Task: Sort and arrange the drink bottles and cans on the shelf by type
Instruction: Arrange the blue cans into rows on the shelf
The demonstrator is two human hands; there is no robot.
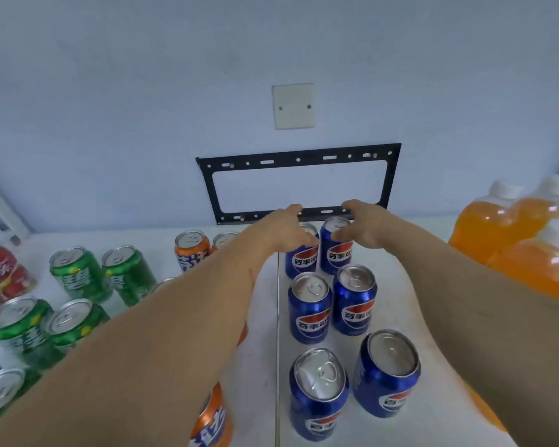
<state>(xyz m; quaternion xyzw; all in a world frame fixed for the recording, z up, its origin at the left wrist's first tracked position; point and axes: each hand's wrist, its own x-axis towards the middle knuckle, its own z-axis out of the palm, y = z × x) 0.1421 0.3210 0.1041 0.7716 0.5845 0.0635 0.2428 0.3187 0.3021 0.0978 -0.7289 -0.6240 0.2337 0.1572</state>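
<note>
Blue cola cans stand in pairs right of the shelf's (265, 350) seam: a front pair (318, 395), a middle pair (309, 311) and a back pair by the wall. My left hand (286, 227) wraps the back-left blue can (299, 264). My right hand (367, 225) cups the back-right blue can (336, 258), thumb in front, fingers behind. Green cans (78, 272) cluster at the left, a red can (0, 272) stands at the far left, and orange cans (191, 253) sit behind and under my left forearm. Orange juice bottles (484, 221) stand at the right.
A black metal bracket (297, 159) and a white cover plate (292, 106) are fixed on the wall behind the cans. My forearms cross over the middle of the shelf and hide some orange cans. Another orange can (212, 417) stands near the front edge.
</note>
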